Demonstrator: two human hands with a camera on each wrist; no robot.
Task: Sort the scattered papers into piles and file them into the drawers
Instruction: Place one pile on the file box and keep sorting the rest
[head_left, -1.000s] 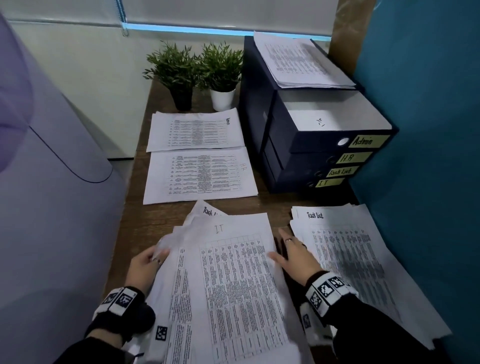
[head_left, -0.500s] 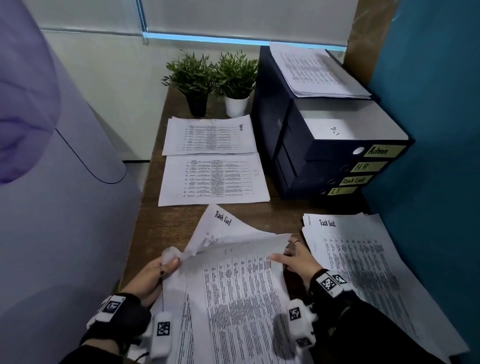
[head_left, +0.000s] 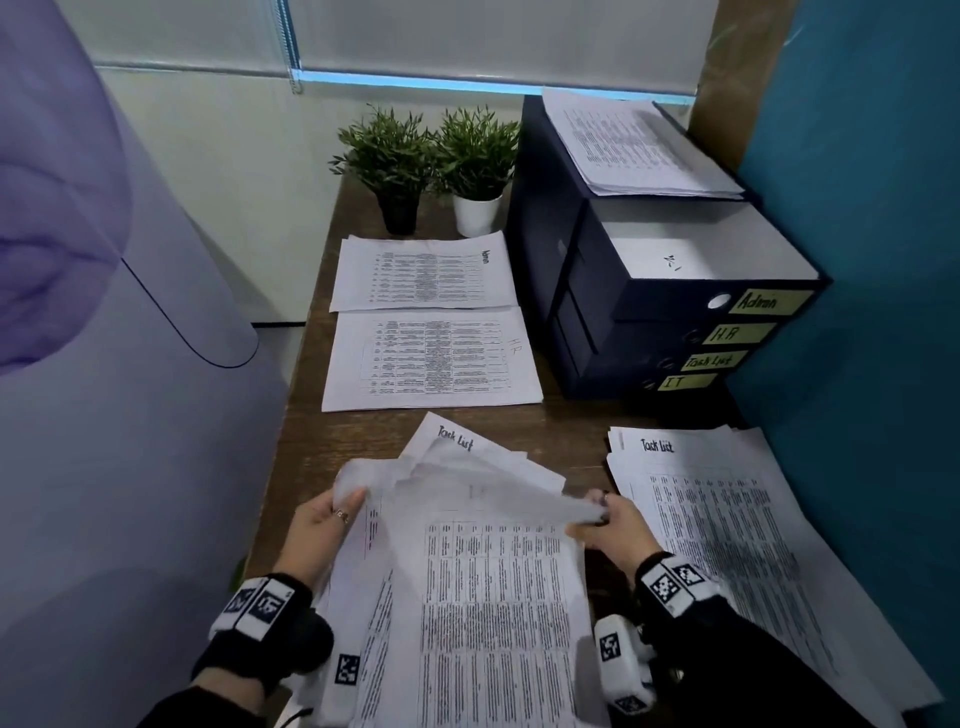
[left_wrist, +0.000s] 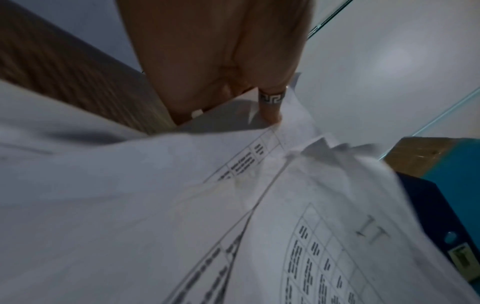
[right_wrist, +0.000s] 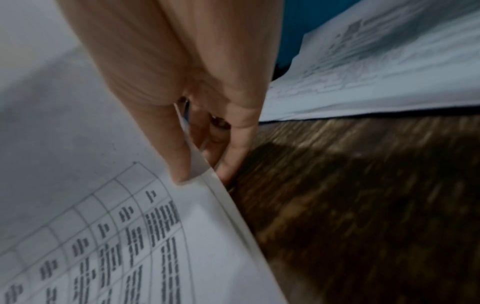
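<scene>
A loose stack of printed papers (head_left: 493, 597) lies on the wooden desk (head_left: 363, 431) in front of me. Both hands lift the far edge of its top sheet (head_left: 483, 488), marked IT (left_wrist: 371, 232), and it curls back toward me. My left hand (head_left: 353, 493) holds the left corner, and my right hand (head_left: 597, 512) pinches the right edge between thumb and fingers (right_wrist: 179, 164). A Task List sheet (head_left: 457, 444) pokes out beneath. The dark drawer unit (head_left: 649, 332) stands at the back right, labelled Admin, H.R, Task List and IT, with its top drawer (head_left: 675, 249) pulled out.
A Task List pile (head_left: 727, 519) lies to the right of my right hand. HR pile (head_left: 431, 358) and Admin pile (head_left: 426, 273) lie farther back. More papers (head_left: 639, 145) sit on the drawer unit. Two potted plants (head_left: 436, 171) stand behind. A teal wall (head_left: 872, 312) bounds the right.
The hands went from resting flat on the stack to gripping the top sheet's far corners and raising them, so the sheet now curls toward me. My view shifted slightly left.
</scene>
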